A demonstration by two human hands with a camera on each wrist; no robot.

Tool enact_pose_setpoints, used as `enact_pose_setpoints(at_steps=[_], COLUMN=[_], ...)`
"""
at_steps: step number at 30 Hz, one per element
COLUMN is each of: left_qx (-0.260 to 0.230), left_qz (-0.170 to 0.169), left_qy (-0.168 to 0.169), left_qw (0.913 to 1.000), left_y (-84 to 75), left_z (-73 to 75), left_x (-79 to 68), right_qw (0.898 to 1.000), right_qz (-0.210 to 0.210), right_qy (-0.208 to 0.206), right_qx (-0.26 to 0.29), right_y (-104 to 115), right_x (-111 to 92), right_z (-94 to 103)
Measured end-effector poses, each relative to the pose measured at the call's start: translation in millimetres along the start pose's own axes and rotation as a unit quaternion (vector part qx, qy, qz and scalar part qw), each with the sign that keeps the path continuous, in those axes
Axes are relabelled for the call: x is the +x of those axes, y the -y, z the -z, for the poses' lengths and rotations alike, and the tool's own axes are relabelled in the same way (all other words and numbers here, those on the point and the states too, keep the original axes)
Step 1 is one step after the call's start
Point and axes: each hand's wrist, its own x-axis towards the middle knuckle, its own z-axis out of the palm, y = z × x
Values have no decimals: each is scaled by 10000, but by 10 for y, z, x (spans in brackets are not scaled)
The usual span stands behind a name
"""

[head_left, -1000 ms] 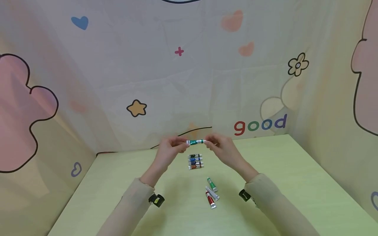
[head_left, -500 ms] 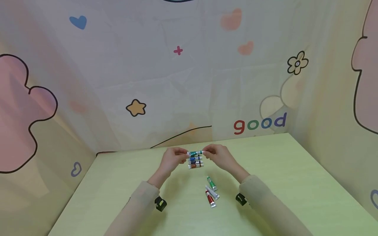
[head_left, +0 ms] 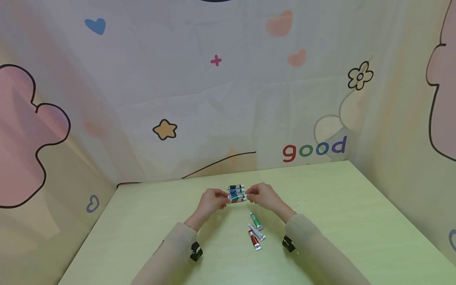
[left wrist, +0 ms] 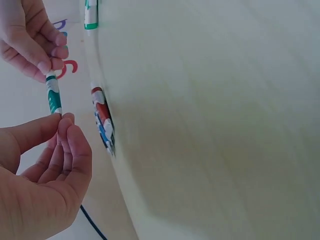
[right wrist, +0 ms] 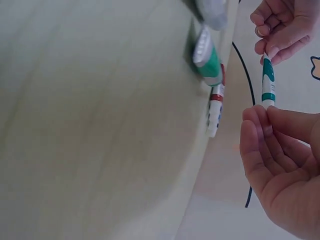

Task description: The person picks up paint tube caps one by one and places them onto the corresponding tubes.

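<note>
A teal-green paint tube (head_left: 238, 196) is held level between both hands, raised over the table in the wrist views. My left hand (head_left: 212, 200) pinches its flat end between thumb and fingers. At the cap end, my right hand (head_left: 263, 194) pinches it the same way. In the head view the held tube overlaps a row of paint tubes lying parallel. A dark tube (head_left: 235, 186) and a blue tube (head_left: 235, 191) show behind it, and part of an orange-brown tube (head_left: 238, 201) in front. Another tube of the row is hidden behind the held one.
Nearer on the pale green table (head_left: 149, 229) lie a green tube (head_left: 255, 221), a silvery-white tube (head_left: 257, 232) and a red tube (head_left: 254, 240), close together and slanted. A printed cloth backdrop (head_left: 199, 99) stands behind the table and along both sides.
Both hands have brought the teal-green tube down and nearer, from beyond the row to over its front part. The tubes on the table have stayed in place.
</note>
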Motion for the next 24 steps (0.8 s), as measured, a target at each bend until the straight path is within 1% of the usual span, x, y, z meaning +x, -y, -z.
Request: enact_pose_setpoints(at_steps=[4, 11, 14, 17, 20, 22, 24], left_qx=[99, 662, 848, 982, 1034, 1041, 1038], left_qz=[98, 174, 257, 297, 299, 284, 347], left_qy=[77, 74, 109, 131, 139, 191, 232], left_qw=[9999, 9976, 9960, 9946, 9941, 9940, 9937], left_y=[52, 90, 110, 122, 126, 128, 139], left_z=[-4, -30, -39, -32, -29, -30, -32], left_x=[44, 48, 47, 71, 99, 108, 114], right_qw=[9999, 9995, 9988, 9974, 9951, 9939, 9927], right_qz=[-7, -21, -92, -65, -82, -181, -289], right_qy=[145, 261, 330, 373, 428, 472, 525], right_qx=[-44, -161, -339, -619, -887, -981, -1043], right_y=[-56, -112, -114, -102, -81, -67, -59], right_x=[49, 103, 126, 177, 215, 226, 229], right_z=[-38, -102, -133, -157, -168, -170, -177])
